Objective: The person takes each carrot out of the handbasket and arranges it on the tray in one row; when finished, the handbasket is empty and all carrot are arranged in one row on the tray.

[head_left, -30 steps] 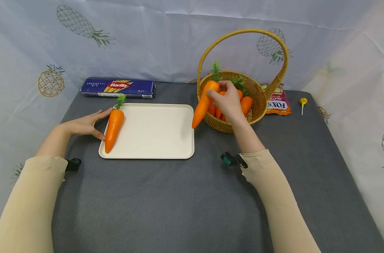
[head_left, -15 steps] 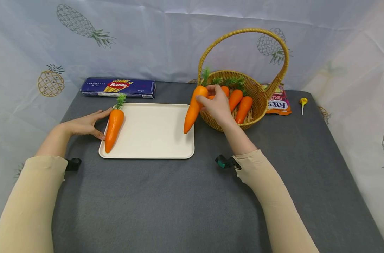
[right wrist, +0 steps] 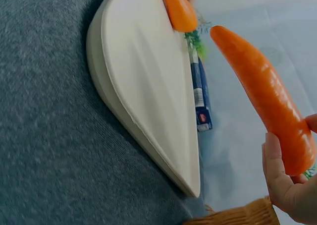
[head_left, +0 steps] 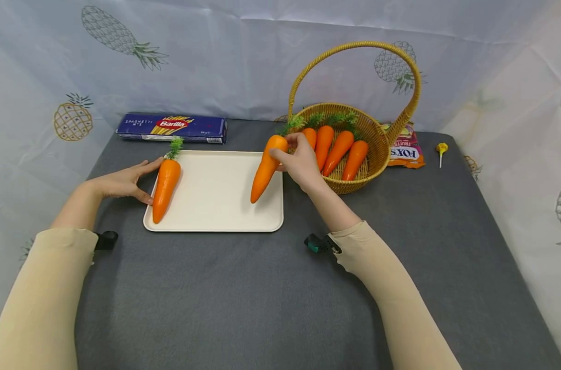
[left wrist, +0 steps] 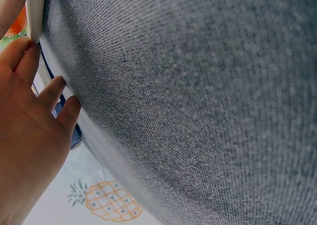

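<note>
My right hand point(head_left: 300, 160) pinches an orange carrot point(head_left: 267, 169) near its leafy top. In the head view this carrot hangs tip down over the right part of the cream tray point(head_left: 216, 216), and the right wrist view shows the held carrot point(right wrist: 265, 88) raised above the tray surface. Another carrot point(head_left: 167, 190) lies along the tray's left end, green top toward the back. Beside it my left hand point(head_left: 123, 181) rests at the tray's left edge, thumb and fingers spread. The left wrist view shows its fingertips against the tray side point(left wrist: 35, 12).
Behind the tray lies a blue spaghetti box point(head_left: 171, 128). A wicker basket point(head_left: 377, 169) with a tall handle stands to the right, several carrots point(head_left: 340, 151) inside. Past it are a Fox's sweet bag point(head_left: 406, 149) and a yellow lollipop point(head_left: 442, 149).
My right hand has carried its carrot left and slightly forward, from the basket's rim to over the tray. My left hand and the other carrot have stayed put.
</note>
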`<state>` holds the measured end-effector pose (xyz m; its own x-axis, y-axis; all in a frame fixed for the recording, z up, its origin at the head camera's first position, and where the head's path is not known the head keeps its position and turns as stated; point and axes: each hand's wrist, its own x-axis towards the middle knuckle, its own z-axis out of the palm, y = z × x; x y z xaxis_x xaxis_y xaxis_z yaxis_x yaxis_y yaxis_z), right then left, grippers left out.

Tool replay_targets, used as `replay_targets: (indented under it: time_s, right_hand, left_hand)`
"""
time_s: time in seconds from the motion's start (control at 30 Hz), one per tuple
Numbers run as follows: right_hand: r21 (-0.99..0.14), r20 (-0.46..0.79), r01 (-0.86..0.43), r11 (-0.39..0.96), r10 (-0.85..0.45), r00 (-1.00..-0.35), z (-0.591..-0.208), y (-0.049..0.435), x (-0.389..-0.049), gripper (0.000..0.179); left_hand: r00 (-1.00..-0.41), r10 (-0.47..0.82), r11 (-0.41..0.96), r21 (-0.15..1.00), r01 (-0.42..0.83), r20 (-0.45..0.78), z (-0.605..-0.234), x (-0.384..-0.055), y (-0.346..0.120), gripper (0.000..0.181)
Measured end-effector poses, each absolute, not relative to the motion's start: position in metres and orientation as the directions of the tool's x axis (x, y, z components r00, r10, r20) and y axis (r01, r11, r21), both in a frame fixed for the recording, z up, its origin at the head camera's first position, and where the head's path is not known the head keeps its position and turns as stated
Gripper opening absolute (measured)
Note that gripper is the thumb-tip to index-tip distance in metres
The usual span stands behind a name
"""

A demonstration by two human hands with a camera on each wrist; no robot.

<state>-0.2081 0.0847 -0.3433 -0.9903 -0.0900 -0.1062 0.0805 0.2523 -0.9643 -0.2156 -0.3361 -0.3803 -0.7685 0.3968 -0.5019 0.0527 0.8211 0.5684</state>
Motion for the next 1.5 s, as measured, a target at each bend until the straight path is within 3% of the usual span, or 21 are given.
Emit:
replay_targets:
  time_s: [0.9,1.5]
  right_hand:
    - [-0.939,-0.144,0.072,0.335,-0.196,-0.97,-0.362,0.032,-0.203,0.051]
    - [-0.932,-0.206,0.136,0.335,-0.183,-0.961,-0.376,-0.007,-0.206,0.051]
  left_hand:
    - [-0.768,0.39,0.826,0.561,0.048,-0.509,-0.381,-0.216,-0.337,0.118]
    - [-0.767,0.386,0.827,0.56,0.042,-0.513,-0.381,-0.217,-0.337,0.116]
